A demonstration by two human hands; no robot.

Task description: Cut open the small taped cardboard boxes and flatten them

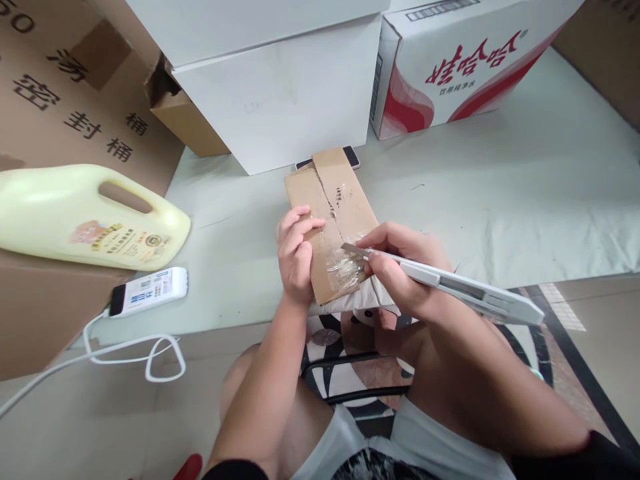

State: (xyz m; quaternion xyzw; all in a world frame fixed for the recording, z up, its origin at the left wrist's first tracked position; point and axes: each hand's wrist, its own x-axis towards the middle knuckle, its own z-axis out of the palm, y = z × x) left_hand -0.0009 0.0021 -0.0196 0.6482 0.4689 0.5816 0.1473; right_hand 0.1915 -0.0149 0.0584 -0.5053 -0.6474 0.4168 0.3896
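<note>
A small brown cardboard box [351,208] lies at the table's front edge, with a ragged slit running along its top between the flaps. Clear tape [345,268], wrinkled and shiny, covers its near end. My left hand [297,257] grips the box's left side, fingertips resting on the top. In my right hand [407,263] is a white utility knife [465,290], its blade out and pointing left. The blade tip is over the box top near the slit's near end; whether it touches the cardboard I cannot tell. A dark phone-like device [353,157] shows partly behind the box.
White cartons [285,93] and a red-and-white water carton [455,73] line the table's back. On the left are a large brown carton [60,100], a pale yellow jug [85,220] and a white device [150,291] with a cable [163,360] hanging over the edge.
</note>
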